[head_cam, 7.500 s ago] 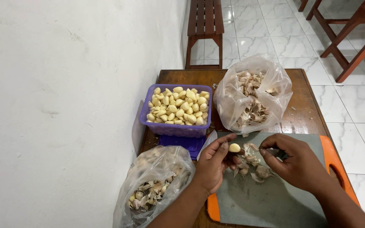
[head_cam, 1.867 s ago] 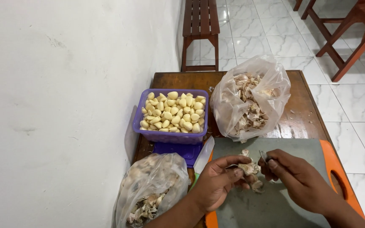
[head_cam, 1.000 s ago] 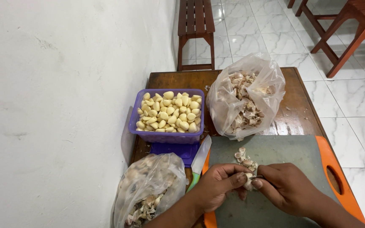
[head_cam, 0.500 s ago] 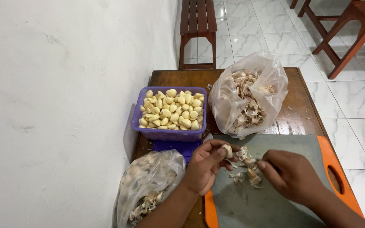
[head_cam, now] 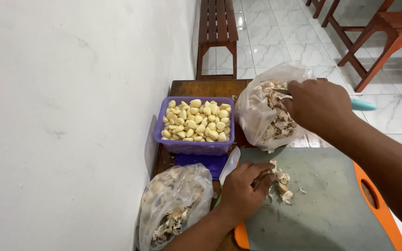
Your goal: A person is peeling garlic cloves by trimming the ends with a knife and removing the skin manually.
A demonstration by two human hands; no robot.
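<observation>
Head-camera view looks down on a small heap of garlic skins [head_cam: 280,183] lying on the grey cutting board [head_cam: 331,209], near its left edge. Resting right against that heap is the left hand [head_cam: 245,190], palm down on the board, fingers curled loosely inward with the tips among the skins; whether it actually pinches any of them I cannot tell. Up and to the right, the right hand [head_cam: 317,104] hangs over the mouth of a clear plastic bag of garlic skins [head_cam: 268,114], its fingers closed round a knife with a pale turquoise handle [head_cam: 363,105] that sticks out past the back of the hand; the blade end is mostly hidden at the bag's opening. That bag stands on the wooden table [head_cam: 196,87] just behind the board. Beside it on the left sits a purple basket [head_cam: 194,146] heaped with peeled garlic cloves [head_cam: 196,121], resting on a purple lid. Nearer the viewer, left of the board, slumps a second clear bag [head_cam: 175,204] holding garlic and skins. A white wall runs along the table's left side, and a wooden bench [head_cam: 217,25] stands on the tiled floor beyond.
</observation>
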